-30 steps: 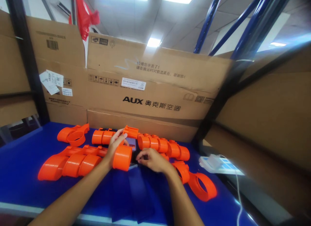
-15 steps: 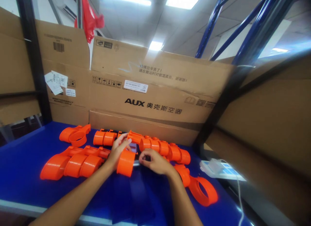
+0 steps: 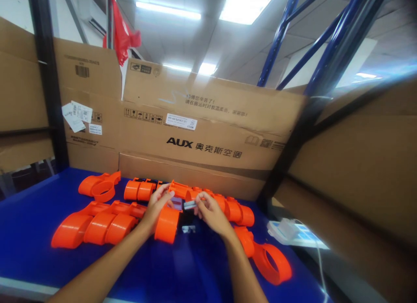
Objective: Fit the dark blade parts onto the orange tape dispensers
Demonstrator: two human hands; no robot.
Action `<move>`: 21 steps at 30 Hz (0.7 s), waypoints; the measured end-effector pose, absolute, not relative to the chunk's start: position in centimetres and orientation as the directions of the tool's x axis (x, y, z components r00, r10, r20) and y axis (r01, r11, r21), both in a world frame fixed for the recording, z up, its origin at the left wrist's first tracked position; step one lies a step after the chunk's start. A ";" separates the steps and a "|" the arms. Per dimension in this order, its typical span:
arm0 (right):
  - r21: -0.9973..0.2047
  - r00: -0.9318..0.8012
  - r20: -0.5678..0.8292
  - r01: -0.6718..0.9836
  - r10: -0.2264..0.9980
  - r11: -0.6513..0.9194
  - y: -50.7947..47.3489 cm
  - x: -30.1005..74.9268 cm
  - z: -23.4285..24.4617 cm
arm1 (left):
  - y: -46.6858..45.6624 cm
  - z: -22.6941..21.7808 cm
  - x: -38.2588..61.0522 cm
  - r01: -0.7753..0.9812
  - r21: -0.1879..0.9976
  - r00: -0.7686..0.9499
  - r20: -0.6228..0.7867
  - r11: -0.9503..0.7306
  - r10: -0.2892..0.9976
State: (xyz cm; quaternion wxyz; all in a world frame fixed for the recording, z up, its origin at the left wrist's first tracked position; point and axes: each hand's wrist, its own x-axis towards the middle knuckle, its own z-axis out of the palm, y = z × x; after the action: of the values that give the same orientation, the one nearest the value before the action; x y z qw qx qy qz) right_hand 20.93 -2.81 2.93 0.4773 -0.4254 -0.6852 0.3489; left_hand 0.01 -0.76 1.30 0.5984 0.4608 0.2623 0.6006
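My left hand [image 3: 158,207] is closed around an orange plastic ring holder [image 3: 167,225], held up over the blue tabletop, with its wide band hanging below the fingers. In my right hand [image 3: 208,211], thumb and fingers pinch a small silver metal piece [image 3: 190,204], just right of the holder. Another small shiny metal piece [image 3: 188,229] lies on the blue surface below. Behind my hands is a small pale-purple rectangle [image 3: 177,203], partly hidden. More orange ring holders [image 3: 122,228] stand in a row left of my left hand.
Other orange holders line the back left [image 3: 138,190], back right [image 3: 236,209] and right [image 3: 273,263] of the blue tabletop [image 3: 29,220]. A cardboard wall [image 3: 146,142] rises behind. Black posts [image 3: 283,155] flank it. A white power strip [image 3: 302,235] with a cable lies at right.
My right hand has risen slightly, and the silver piece now shows raised in its fingers. The metal piece on the tabletop has come into view. My left hand keeps its hold.
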 end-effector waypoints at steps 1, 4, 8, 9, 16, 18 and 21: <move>-0.906 -0.146 0.356 0.188 0.923 0.379 -2.7 20.7 2.9 | -0.7 1.3 0.0 -0.478 0.865 0.136 0.243 -0.151 0.961; -0.926 -0.049 0.372 0.055 0.927 0.374 -2.6 19.8 2.9 | -0.8 1.1 0.1 -0.472 0.872 0.143 0.223 -0.131 0.964; -0.916 0.025 0.401 0.005 0.916 0.401 -2.7 19.0 3.0 | -0.8 0.7 0.4 -0.482 0.874 0.183 0.172 -0.064 0.968; -0.914 0.038 0.406 0.002 0.913 0.407 -2.8 18.9 3.1 | -0.8 0.6 0.4 -0.490 0.870 0.182 0.171 -0.062 0.968; -0.884 0.075 0.439 -0.141 0.895 0.446 -3.3 19.3 3.6 | -0.8 0.8 0.5 -0.498 0.864 0.147 0.163 -0.069 0.976; -0.865 0.111 0.461 -0.167 0.880 0.474 -3.2 19.4 3.6 | -1.1 1.1 0.4 -0.491 0.867 0.146 0.181 -0.087 0.973; -0.849 0.172 0.489 -0.134 0.855 0.512 -3.0 19.5 3.4 | -1.7 1.6 0.5 -0.485 0.866 0.138 0.210 -0.119 0.968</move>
State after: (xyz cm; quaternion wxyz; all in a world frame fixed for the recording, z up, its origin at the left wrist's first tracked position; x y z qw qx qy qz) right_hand 19.46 -3.04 3.40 0.6866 -0.3381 -0.5332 0.3604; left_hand 0.47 -1.67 1.65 0.6067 0.4481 0.2693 0.5988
